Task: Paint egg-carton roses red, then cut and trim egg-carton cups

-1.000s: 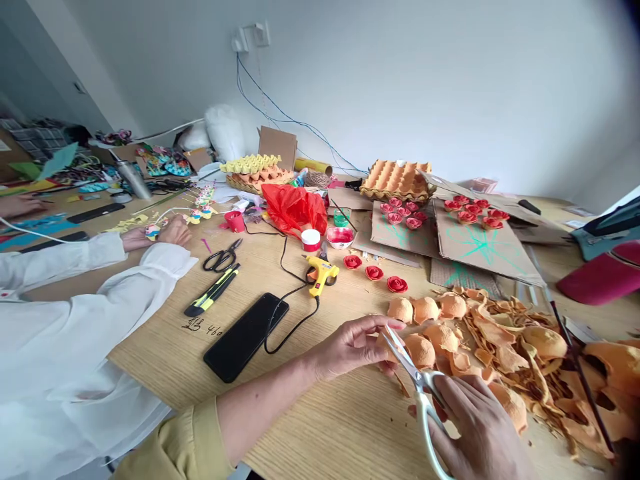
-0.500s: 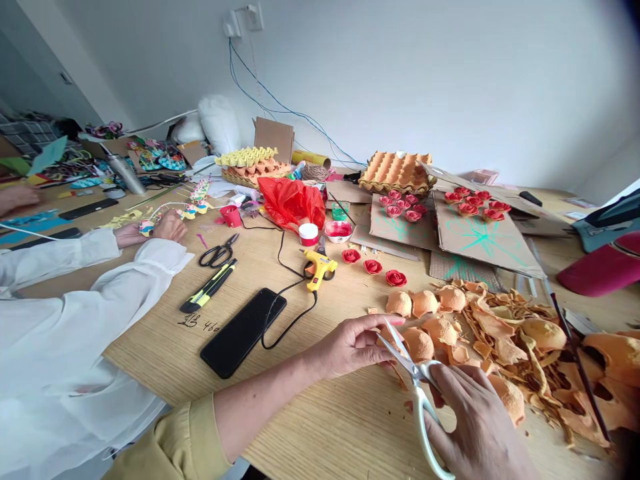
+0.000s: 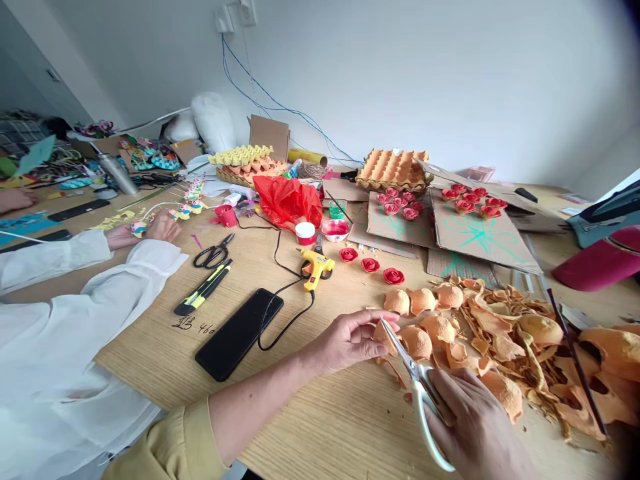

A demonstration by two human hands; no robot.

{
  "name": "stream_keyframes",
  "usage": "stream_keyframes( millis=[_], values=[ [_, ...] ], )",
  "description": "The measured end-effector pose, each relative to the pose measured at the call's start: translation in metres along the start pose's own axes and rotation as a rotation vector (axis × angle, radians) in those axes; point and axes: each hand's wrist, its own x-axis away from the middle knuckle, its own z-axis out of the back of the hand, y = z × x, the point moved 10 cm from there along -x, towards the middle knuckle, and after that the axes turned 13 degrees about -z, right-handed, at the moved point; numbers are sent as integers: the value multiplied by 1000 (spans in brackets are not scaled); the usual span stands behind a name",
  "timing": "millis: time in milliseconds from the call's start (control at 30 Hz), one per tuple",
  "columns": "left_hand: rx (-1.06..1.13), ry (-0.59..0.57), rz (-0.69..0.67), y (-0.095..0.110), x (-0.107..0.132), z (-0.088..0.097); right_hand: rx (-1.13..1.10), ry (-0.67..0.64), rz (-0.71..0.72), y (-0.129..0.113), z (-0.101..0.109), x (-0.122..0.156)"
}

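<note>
My right hand (image 3: 473,417) is wrapped round the handles of white-handled scissors (image 3: 414,373), whose blades are nearly closed. My left hand (image 3: 347,343) pinches an orange egg-carton cup (image 3: 383,337), and the blade tips lie against its edge by the fingers. A thin cut strip (image 3: 391,371) hangs below the cup. Just beyond, several rounded egg-carton cups (image 3: 417,343) rest in rows on the table. Orange scraps (image 3: 505,333) are heaped to the right.
Three red paper roses (image 3: 370,265) lie past the cups, near a yellow glue gun (image 3: 316,267). A black phone (image 3: 239,333) and a utility knife (image 3: 204,288) lie to the left. Beside me, a co-worker in white sleeves (image 3: 135,280) handles small decorations. A dark stick (image 3: 575,360) crosses the scraps.
The scissor blades have closed from a wider opening at the cup's edge. The cut strip hangs more plainly below it. The whole view has shifted slightly.
</note>
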Motion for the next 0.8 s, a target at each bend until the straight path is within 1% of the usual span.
stream_keyframes(
  millis=[67,167,233,300,433,533,667,800],
  values=[
    [28,20,-8,0,-1,2,-7,2,-51,8,0,1],
    [111,41,-5,-1,-3,3,-46,6,-177,25,3,1],
    [187,27,19,-2,-2,0,-83,-1,-247,34,4,1],
    [254,11,41,-3,-1,-3,-111,-8,-284,38,3,1],
    [304,7,17,2,-1,-4,-121,3,-288,37,4,1],
    [291,22,8,4,-1,-2,-123,7,-269,34,6,1],
    [285,15,39,4,0,-4,-142,27,-234,29,13,2],
    [250,14,21,6,-1,-4,-161,61,-207,24,20,1]
  ],
)
